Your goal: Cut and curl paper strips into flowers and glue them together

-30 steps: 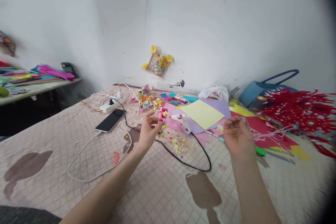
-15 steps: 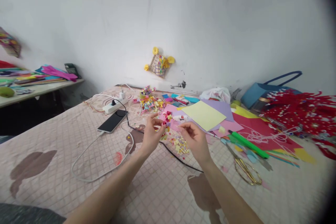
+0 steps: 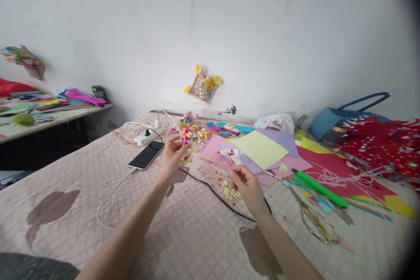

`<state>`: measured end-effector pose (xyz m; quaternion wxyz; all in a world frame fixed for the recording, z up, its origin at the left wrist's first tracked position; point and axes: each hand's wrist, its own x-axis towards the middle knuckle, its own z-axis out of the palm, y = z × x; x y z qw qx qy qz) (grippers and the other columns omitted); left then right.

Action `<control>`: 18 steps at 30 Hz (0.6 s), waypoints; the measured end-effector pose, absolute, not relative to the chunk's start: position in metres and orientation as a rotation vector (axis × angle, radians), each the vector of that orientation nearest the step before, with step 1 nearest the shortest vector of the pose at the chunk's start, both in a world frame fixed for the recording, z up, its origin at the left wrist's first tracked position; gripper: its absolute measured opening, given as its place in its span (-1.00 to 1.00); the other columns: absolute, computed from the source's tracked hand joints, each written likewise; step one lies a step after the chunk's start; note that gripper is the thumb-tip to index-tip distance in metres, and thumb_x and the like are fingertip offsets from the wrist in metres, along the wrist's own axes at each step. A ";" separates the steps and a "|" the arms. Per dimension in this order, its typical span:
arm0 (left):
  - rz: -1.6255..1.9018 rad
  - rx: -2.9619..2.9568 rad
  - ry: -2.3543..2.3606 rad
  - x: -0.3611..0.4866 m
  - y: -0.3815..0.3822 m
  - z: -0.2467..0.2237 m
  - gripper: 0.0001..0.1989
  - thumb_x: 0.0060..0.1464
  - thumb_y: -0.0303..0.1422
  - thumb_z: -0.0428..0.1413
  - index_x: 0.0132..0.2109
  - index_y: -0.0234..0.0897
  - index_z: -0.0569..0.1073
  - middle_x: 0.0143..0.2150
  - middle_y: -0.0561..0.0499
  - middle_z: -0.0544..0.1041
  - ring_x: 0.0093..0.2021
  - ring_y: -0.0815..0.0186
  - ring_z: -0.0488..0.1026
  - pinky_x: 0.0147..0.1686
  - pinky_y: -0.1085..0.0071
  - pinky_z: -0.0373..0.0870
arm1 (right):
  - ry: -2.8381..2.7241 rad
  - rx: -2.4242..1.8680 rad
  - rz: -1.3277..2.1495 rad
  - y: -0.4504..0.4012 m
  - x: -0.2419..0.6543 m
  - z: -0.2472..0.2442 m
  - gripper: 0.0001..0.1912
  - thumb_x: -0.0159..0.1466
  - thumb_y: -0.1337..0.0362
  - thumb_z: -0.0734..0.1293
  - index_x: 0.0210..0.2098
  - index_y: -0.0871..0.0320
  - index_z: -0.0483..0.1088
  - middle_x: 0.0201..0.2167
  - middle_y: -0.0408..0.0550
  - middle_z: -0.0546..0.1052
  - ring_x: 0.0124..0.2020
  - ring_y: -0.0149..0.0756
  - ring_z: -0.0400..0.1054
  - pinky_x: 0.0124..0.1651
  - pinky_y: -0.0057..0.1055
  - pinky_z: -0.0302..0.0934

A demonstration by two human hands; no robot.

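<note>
My left hand is closed in a pinch, raised over the table beside the phone. Between its fingertips is a small bunch of pink, yellow and red curled paper pieces. To the right of it, my right hand has thumb and forefinger pressed together over some loose paper scraps; whatever is between those fingertips is too small to make out. Just beyond my right hand, a white glue gun lies on pink and purple paper sheets. A heap of coloured paper bits sits behind my left hand.
A phone on a white cable lies near a power strip. A black cord crosses below my hands. On the right are gold-handled scissors, a green cutter, a yellow sheet, red tinsel and a blue bag.
My left hand has moved left with the paper bunch, away from my right hand. My right hand has stayed near the scraps, slightly lower. The view has shifted a little left.
</note>
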<state>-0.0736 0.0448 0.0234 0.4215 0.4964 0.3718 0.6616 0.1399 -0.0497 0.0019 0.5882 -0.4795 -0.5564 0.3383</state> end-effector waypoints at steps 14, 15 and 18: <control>1.446 1.342 0.875 -0.042 0.000 0.015 -0.56 -0.07 -0.33 0.20 -0.03 -0.29 0.27 -0.35 0.05 0.43 -0.35 0.36 0.41 -0.39 0.48 0.30 | -1.294 -1.094 0.816 -0.050 0.124 -0.002 -0.83 0.19 0.16 0.30 -0.34 0.15 0.36 -0.56 -0.19 0.35 -0.58 -0.44 0.20 -0.54 -0.51 0.11; 1.429 1.356 0.867 -0.038 -0.003 0.015 -0.57 -0.06 -0.33 0.19 -0.02 -0.29 0.27 -0.35 0.05 0.43 -0.34 0.37 0.41 -0.39 0.48 0.30 | -1.290 -1.089 0.806 -0.051 0.123 0.000 -0.84 0.20 0.17 0.30 -0.32 0.14 0.36 -0.52 -0.18 0.37 -0.56 -0.44 0.22 -0.52 -0.51 0.13; 1.400 1.417 0.888 -0.031 -0.013 0.015 -0.58 -0.04 -0.35 0.17 -0.01 -0.28 0.25 -0.32 0.03 0.42 -0.33 0.37 0.39 -0.40 0.48 0.28 | -1.276 -1.076 0.793 -0.054 0.125 0.003 -0.86 0.20 0.20 0.30 -0.30 0.13 0.36 -0.45 -0.15 0.39 -0.49 -0.42 0.25 -0.46 -0.50 0.17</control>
